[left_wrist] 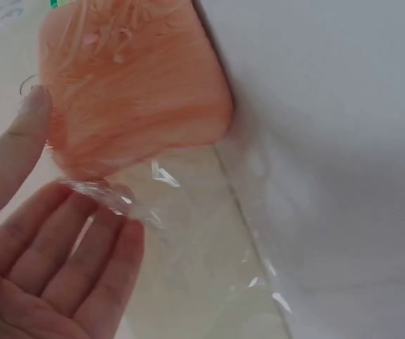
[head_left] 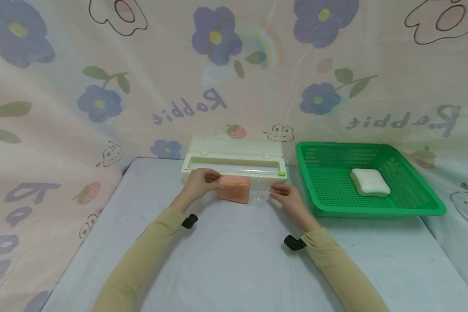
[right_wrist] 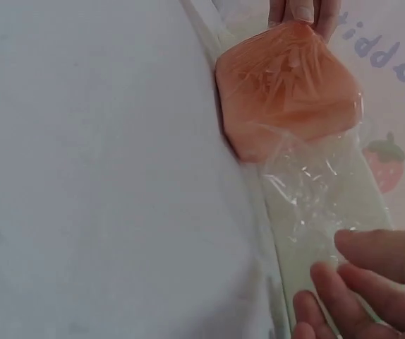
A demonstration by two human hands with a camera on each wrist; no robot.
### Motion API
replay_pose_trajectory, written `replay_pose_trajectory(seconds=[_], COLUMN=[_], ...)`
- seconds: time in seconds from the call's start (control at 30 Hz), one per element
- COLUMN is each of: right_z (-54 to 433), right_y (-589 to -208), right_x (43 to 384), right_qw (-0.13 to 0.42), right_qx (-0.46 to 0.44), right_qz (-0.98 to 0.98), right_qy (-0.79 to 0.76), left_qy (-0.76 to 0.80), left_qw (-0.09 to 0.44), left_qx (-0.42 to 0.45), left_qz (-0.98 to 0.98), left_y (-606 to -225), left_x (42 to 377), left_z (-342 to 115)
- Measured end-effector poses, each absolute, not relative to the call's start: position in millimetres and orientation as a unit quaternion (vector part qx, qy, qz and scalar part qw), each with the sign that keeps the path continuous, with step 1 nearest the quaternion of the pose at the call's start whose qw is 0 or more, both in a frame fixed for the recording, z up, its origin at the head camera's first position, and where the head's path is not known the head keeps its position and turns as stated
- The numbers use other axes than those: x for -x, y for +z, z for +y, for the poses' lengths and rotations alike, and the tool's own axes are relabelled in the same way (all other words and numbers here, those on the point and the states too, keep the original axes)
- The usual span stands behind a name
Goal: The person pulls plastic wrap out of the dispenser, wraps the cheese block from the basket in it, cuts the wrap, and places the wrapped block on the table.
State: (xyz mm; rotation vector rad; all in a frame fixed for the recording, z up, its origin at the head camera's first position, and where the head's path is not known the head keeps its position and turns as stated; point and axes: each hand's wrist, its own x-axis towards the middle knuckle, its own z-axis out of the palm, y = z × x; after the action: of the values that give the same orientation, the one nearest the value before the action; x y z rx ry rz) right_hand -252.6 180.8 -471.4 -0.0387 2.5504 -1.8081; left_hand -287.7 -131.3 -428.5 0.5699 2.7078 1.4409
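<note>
An orange block (head_left: pixel 234 189) with rounded corners, covered in clear cling film, is in front of a white cling film dispenser (head_left: pixel 237 168). My left hand (head_left: pixel 201 184) pinches the wrapped block's left end. In the left wrist view, its thumb (left_wrist: pixel 29 131) lies along the block's side, with the other fingers beneath the film. Loose cling film (head_left: pixel 259 196) stretches from the block's right side toward my right hand (head_left: pixel 290 200). The right wrist view shows that hand's thumb (right_wrist: pixel 379 251) and bent fingers apart, right at the film's end.
The dispenser's lid (head_left: pixel 235 148) stands raised at the back, and a small green slider (head_left: pixel 282 174) sits on its right. To the right, a green basket (head_left: pixel 374 212) holds a white block (head_left: pixel 370 182). A patterned curtain (head_left: pixel 249 86) hangs behind the white-covered table (head_left: pixel 234 260).
</note>
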Motion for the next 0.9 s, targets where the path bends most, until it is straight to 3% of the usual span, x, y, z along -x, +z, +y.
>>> replay_pose_trajectory(seconds=[0.23, 0.33, 0.6, 0.9], right_z=[185, 183, 178, 173], right_y=[-456, -449, -442, -453], right_x=[230, 225, 230, 254], right_qw=[-0.055, -0.101, -0.195, -0.200], right_qx=[0.011, 0.018, 0.038, 0.024], right_qz=[0.849, 0.859, 0.847, 0.808], right_qy=[-0.525, -0.501, -0.492, -0.554], left_qy=[0.423, 0.448, 0.468, 0.418], left_qw=[-0.071, -0.072, 0.084, 0.163], left_qx=[-0.190, -0.228, -0.303, -0.325], left_qz=[0.883, 0.861, 0.826, 0.832], left_y=[-410, -395, -362, -368], left_x=[279, 280, 304, 339], left_z=[-117, -99, -35, 8])
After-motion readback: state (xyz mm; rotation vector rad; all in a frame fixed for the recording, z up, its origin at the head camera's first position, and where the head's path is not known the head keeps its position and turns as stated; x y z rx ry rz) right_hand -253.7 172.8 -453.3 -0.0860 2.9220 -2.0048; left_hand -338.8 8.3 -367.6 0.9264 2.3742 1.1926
